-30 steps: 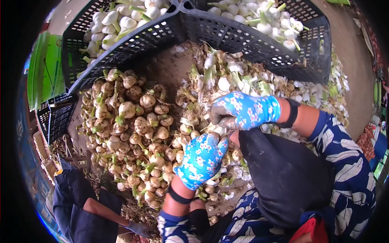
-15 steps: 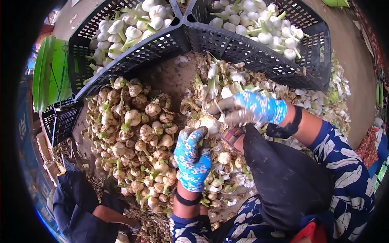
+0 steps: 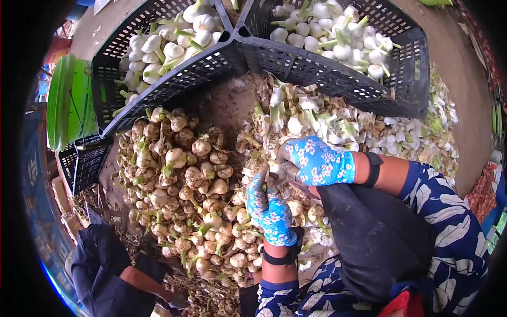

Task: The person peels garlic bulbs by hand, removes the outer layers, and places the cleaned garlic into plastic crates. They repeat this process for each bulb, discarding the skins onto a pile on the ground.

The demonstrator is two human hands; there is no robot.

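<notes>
My left hand (image 3: 269, 207), in a blue flowered glove, holds a garlic bulb (image 3: 272, 169) by its underside, just right of the heap of dirty unpeeled garlic (image 3: 185, 185). My right hand (image 3: 312, 160), in the same kind of glove, closes on that bulb from the right, its fingers on the bulb's skin. Both hands meet above my black apron (image 3: 369, 232). The bulb is mostly hidden between the two gloves.
Two black crates (image 3: 206, 66) (image 3: 338, 71) of white cleaned garlic stand at the far side. Peeled skins and stalks (image 3: 369, 127) lie behind my right hand. A green bucket (image 3: 68, 100) and another black crate (image 3: 84, 161) stand left. Another person's arm (image 3: 137, 277) is at lower left.
My left hand has turned upright and slid right under the bulb. My right hand came down and closed on it. The view tilted slightly, showing more of the crates.
</notes>
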